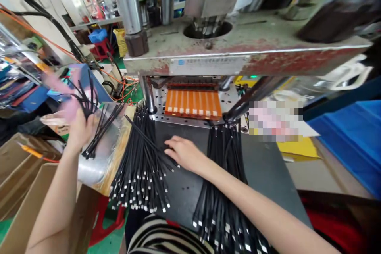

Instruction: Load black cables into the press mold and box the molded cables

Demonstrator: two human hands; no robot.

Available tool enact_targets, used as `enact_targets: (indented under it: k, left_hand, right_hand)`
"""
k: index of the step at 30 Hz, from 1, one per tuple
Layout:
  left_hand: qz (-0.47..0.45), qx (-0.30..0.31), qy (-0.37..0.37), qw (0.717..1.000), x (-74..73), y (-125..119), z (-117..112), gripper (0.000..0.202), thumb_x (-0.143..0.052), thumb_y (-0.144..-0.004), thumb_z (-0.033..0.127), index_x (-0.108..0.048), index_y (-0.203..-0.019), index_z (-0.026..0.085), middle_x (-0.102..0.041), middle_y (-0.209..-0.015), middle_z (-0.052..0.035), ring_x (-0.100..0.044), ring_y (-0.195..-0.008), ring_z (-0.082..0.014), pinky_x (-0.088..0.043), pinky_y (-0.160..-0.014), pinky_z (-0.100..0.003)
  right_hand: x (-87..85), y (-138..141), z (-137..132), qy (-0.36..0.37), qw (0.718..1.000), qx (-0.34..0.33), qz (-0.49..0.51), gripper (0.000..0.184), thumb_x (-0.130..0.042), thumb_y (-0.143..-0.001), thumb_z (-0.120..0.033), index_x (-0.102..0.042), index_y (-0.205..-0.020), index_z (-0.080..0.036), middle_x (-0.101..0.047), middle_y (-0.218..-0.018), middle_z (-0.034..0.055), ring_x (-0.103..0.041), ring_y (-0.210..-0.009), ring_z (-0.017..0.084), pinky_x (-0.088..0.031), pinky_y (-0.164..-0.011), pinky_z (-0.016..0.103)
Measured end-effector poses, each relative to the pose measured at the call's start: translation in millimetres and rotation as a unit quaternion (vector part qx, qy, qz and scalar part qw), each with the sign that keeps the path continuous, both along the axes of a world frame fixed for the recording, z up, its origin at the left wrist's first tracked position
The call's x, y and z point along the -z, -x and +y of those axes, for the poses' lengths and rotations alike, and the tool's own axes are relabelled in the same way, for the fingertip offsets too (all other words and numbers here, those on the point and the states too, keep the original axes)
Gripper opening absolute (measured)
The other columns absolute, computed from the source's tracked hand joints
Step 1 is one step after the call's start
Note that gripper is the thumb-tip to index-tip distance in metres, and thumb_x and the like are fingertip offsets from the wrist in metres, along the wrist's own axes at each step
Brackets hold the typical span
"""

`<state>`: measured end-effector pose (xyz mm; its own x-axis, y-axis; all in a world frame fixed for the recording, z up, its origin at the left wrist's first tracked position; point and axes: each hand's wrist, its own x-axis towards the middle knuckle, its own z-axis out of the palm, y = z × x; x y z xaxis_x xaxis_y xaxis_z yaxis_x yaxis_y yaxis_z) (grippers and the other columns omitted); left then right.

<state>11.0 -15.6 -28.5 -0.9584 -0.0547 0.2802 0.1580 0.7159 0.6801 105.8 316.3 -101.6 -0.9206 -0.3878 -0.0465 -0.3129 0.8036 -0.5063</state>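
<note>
My left hand (79, 126) is raised at the left and closed around a bunch of thin black cables (89, 105) that fan out above and below the fist. On the dark work plate (262, 162), my right hand (185, 152) lies with its fingers reaching left onto a big pile of black cables with white tips (139, 166). A second pile of the same cables (226, 190) lies under and right of my right forearm. Behind both, an orange fixture with slots (193, 103) sits under the press.
A worn metal press head (244, 53) overhangs the plate. A clear plastic bag (98, 154) and cardboard boxes (20, 178) stand at the left. At the right there are a blue crate (354, 139) and yellow sheets (297, 149). Orange and black wires (122, 87) run behind.
</note>
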Motion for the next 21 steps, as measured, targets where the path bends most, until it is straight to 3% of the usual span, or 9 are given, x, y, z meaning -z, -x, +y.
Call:
enact_targets:
  k: [2,5,7,9,12,15,17,18,21]
  left_hand:
    - [-0.031,-0.079,0.212,0.974,23.0,3,-8,0.029,-0.05,-0.087,0.035,-0.051,-0.102,0.01,-0.061,-0.085,-0.0147,-0.062,-0.079,-0.0286,-0.045,-0.068,-0.036]
    - [-0.117,-0.115,0.473,0.866,57.6,-4,-6,0.045,-0.036,-0.093,0.045,-0.053,-0.108,0.006,-0.062,-0.095,-0.023,-0.064,-0.085,-0.035,-0.047,-0.068,-0.039]
    - [-0.126,-0.106,0.529,0.833,73.2,-11,-2,0.05,-0.028,-0.095,0.047,-0.055,-0.109,0.007,-0.061,-0.096,-0.023,-0.064,-0.084,-0.0351,-0.047,-0.065,-0.038]
    - [-0.089,-0.106,0.55,0.824,79.6,-16,2,0.05,-0.027,-0.095,0.046,-0.057,-0.106,0.007,-0.06,-0.099,-0.0226,-0.062,-0.088,-0.0363,-0.047,-0.066,-0.041]
    - [-0.023,-0.09,0.541,0.836,76.2,-13,10,0.045,-0.035,-0.093,0.045,-0.059,-0.106,0.009,-0.059,-0.106,-0.0222,-0.059,-0.095,-0.0376,-0.047,-0.072,-0.045]
    - [-0.004,0.001,0.415,0.91,69.2,4,32,0.038,-0.042,-0.091,0.043,-0.061,-0.107,0.014,-0.065,-0.104,-0.0154,-0.063,-0.09,-0.0298,-0.048,-0.075,-0.039]
    - [0.012,0.115,0.28,0.953,64.9,17,56,0.031,-0.045,-0.091,0.039,-0.064,-0.1,0.016,-0.069,-0.096,-0.0091,-0.066,-0.085,-0.0224,-0.049,-0.078,-0.033]
    - [0.03,0.178,0.22,0.959,62.7,23,71,0.028,-0.046,-0.092,0.037,-0.065,-0.097,0.017,-0.07,-0.094,-0.0068,-0.066,-0.084,-0.0195,-0.049,-0.079,-0.031]
    - [0.127,0.323,0.116,0.931,54.8,35,117,0.023,-0.048,-0.093,0.032,-0.065,-0.091,0.018,-0.07,-0.088,-0.0041,-0.065,-0.083,-0.0156,-0.05,-0.08,-0.028]
  right_hand:
    - [0.9,12,-33,-0.045,0.999,0.004,-0.018,0.025,-0.055,-0.09,-0.031,-0.067,-0.105,-0.013,-0.067,-0.107,0.0135,-0.065,-0.098,0.026,-0.049,-0.082,0.034]
    - [3.9,19,-51,-0.09,0.995,0.01,-0.049,0.022,-0.056,-0.09,-0.03,-0.067,-0.097,-0.013,-0.069,-0.1,0.0146,-0.068,-0.092,0.028,-0.049,-0.075,0.034]
    - [5.3,16,-50,-0.115,0.991,0.001,-0.062,0.019,-0.055,-0.089,-0.028,-0.068,-0.09,-0.013,-0.071,-0.095,0.0146,-0.068,-0.089,0.028,-0.048,-0.072,0.034]
    - [5.3,10,-43,-0.127,0.99,-0.018,-0.051,0.017,-0.057,-0.089,-0.028,-0.067,-0.086,-0.015,-0.071,-0.091,0.0127,-0.069,-0.084,0.027,-0.047,-0.069,0.032]
    - [-0.3,4,-29,-0.117,0.989,-0.065,0.058,0.016,-0.053,-0.092,-0.026,-0.065,-0.089,-0.017,-0.069,-0.088,0.008,-0.066,-0.081,0.021,-0.044,-0.069,0.029]
    - [-14.6,16,-14,-0.098,0.973,-0.075,0.196,0.02,-0.046,-0.096,-0.024,-0.064,-0.089,-0.018,-0.067,-0.085,0.0065,-0.061,-0.081,0.018,-0.04,-0.072,0.028]
    - [-26.7,40,-6,-0.053,0.97,-0.012,0.235,0.021,-0.048,-0.095,-0.026,-0.064,-0.085,-0.018,-0.066,-0.081,0.0051,-0.06,-0.076,0.016,-0.038,-0.07,0.027]
    - [-32.2,55,-1,-0.014,0.97,0.033,0.239,0.021,-0.051,-0.094,-0.028,-0.065,-0.082,-0.018,-0.066,-0.078,0.0037,-0.059,-0.073,0.015,-0.038,-0.068,0.025]
    - [-41.4,107,12,0.128,0.954,0.17,0.212,0.02,-0.059,-0.088,-0.032,-0.065,-0.075,-0.018,-0.065,-0.067,-0.0011,-0.056,-0.063,0.012,-0.036,-0.061,0.022]
